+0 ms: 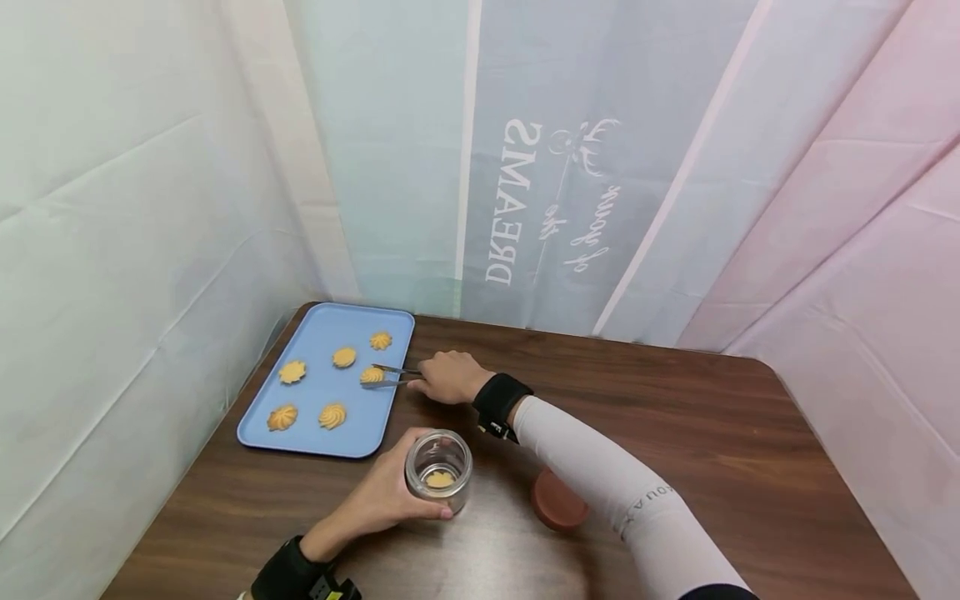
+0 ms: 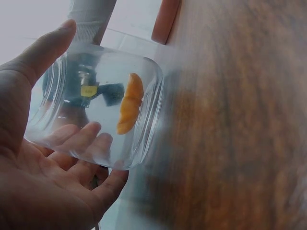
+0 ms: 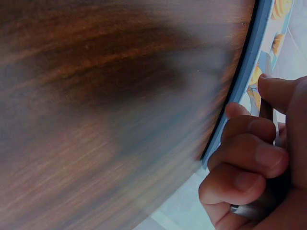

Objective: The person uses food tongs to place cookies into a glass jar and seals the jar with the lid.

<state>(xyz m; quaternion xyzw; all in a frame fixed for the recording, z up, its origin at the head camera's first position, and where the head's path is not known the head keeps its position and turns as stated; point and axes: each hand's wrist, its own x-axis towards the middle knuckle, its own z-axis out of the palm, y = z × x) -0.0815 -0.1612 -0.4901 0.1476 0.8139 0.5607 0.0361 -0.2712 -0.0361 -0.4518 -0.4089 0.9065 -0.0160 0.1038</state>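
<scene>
On the dark wooden table (image 1: 675,417), backed by pale printed curtains (image 1: 540,167), a blue tray (image 1: 315,433) lies at the far left corner. It carries six piped orange cookies, well apart from one another; one of them, the cookie (image 1: 371,375) nearest the tray's right edge, sits between the tips of metal tongs (image 1: 393,377). Whether the tips press on it cannot be told from the head view.

Next in size, a clear glass jar (image 1: 439,469) stands upright near the front edge of the table, lid off. A single cookie in the jar (image 2: 130,104) rests on its bottom. The left hand (image 1: 378,500) grips the jar from the left side, thumb over the near wall and fingers curled round the far wall; the left wrist view shows fingers (image 2: 79,139) through the glass.

A reddish-brown lid (image 1: 558,500) lies flat on the table just right of the jar, partly hidden by the right forearm in a white sleeve (image 1: 615,492).

The right hand (image 1: 448,377) rests at the tray's right edge, fingers curled and pinching the tongs by their handle end. The right wrist view confirms curled fingers (image 3: 249,158) beside the tray's blue rim (image 3: 249,62). Black bands are worn on both wrists.
</scene>
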